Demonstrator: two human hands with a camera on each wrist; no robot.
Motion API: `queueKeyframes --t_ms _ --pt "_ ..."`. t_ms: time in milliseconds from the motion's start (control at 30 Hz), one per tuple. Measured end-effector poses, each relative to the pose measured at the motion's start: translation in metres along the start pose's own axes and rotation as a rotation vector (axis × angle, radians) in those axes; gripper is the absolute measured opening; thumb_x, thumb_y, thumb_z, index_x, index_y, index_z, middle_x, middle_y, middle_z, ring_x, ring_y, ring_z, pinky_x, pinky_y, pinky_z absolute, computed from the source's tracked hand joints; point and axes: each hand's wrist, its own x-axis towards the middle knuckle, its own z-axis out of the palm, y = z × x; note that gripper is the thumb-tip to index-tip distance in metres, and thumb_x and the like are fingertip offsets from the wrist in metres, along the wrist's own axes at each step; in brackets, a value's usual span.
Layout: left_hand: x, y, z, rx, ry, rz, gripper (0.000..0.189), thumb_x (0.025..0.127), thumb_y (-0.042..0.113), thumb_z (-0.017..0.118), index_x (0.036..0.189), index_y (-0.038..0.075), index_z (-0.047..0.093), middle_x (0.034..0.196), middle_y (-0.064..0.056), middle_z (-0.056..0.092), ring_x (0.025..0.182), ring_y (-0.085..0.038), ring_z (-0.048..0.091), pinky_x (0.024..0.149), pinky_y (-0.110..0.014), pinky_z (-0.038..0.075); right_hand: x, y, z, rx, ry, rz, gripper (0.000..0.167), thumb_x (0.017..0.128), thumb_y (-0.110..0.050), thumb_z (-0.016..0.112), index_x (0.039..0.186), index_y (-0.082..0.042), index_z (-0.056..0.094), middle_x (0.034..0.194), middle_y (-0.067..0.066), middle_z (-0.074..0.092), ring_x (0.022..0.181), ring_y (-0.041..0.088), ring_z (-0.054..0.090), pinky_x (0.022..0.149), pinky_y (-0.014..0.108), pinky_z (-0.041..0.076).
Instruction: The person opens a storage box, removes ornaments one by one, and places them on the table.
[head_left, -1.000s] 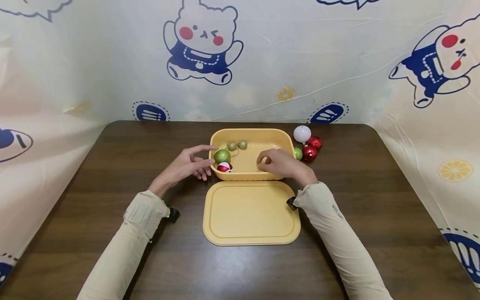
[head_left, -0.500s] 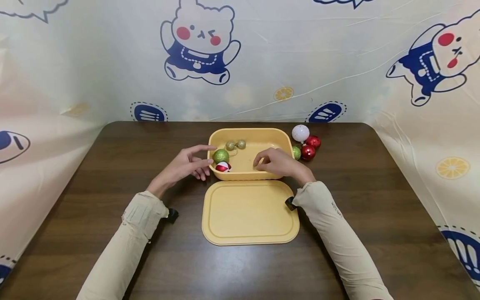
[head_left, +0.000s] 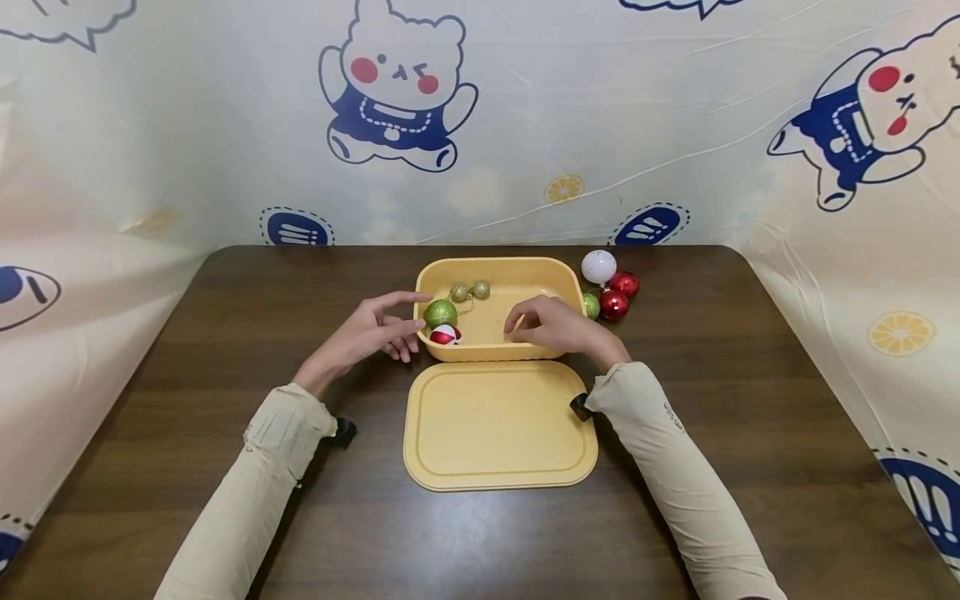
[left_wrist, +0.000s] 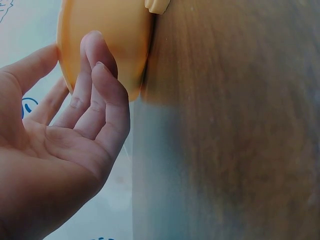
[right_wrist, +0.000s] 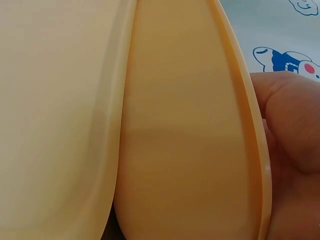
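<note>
A yellow plastic box (head_left: 555, 267) stands near the far side of the table. In its left end lie a green glittery Christmas ball (head_left: 441, 313), a red-and-white ball (head_left: 446, 335) and two small gold balls (head_left: 470, 291). My left hand (head_left: 371, 329) rests at the box's left end, thumb and forefinger stretched to its rim, the other fingers loosely bent. My right hand (head_left: 551, 323) reaches over the front right rim into the box, fingers bent down. In the right wrist view the box wall (right_wrist: 190, 120) hides its fingertips, so anything between them is unseen.
A yellow lid (head_left: 501, 427) lies flat on the brown table (head_left: 465, 542), just in front of the box. Right of the box sit a white ball (head_left: 599, 267), two red balls (head_left: 615, 305) and a partly hidden green ball (head_left: 591, 306). A printed cloth (head_left: 510, 125) hangs behind.
</note>
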Motion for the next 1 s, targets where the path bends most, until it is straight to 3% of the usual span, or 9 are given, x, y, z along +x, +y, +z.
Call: queueKeyframes --t_ms 367,567,767,1000 --pt "0.0004 0.0012 -0.0013 0.006 0.006 -0.010 0.055 0.097 0.028 0.067 0.147 0.013 0.048 0.083 -0.028 0.068 0.064 -0.034 0.067 0.060 -0.041 0.058 0.0010 0.0021 -0.0010 0.012 0.052 -0.009 0.010 0.095 -0.011 0.067 0.097 -0.003 0.073 0.080 0.008 0.071 0.068 0.015 0.056 0.064 0.028 0.045" --pt "-0.0006 0.0002 -0.0023 0.014 0.010 -0.012 0.055 0.097 0.029 0.067 0.147 0.014 0.048 0.082 -0.025 0.069 0.064 -0.034 0.067 0.060 -0.042 0.058 0.0012 0.0007 -0.0010 0.049 0.097 -0.019 0.016 0.098 -0.012 0.062 0.092 0.000 0.071 0.080 0.009 0.071 0.071 0.018 0.062 0.066 0.028 0.047" --pt "-0.0020 0.0018 -0.0011 0.004 0.009 -0.016 0.055 0.097 0.028 0.067 0.147 0.013 0.048 0.083 -0.029 0.068 0.064 -0.033 0.067 0.060 -0.043 0.058 0.0007 0.0016 -0.0008 0.061 0.138 -0.004 0.019 0.100 -0.016 0.061 0.090 -0.003 0.071 0.079 0.003 0.067 0.072 0.017 0.059 0.068 0.029 0.048" --pt "-0.0008 0.0031 0.0010 0.008 0.004 -0.019 0.054 0.097 0.028 0.067 0.146 0.014 0.049 0.085 -0.033 0.066 0.064 -0.034 0.067 0.060 -0.043 0.058 -0.0058 0.0009 -0.0056 0.110 0.165 -0.021 0.019 0.100 -0.015 0.062 0.093 0.000 0.072 0.080 0.005 0.067 0.073 0.019 0.060 0.067 0.030 0.050"
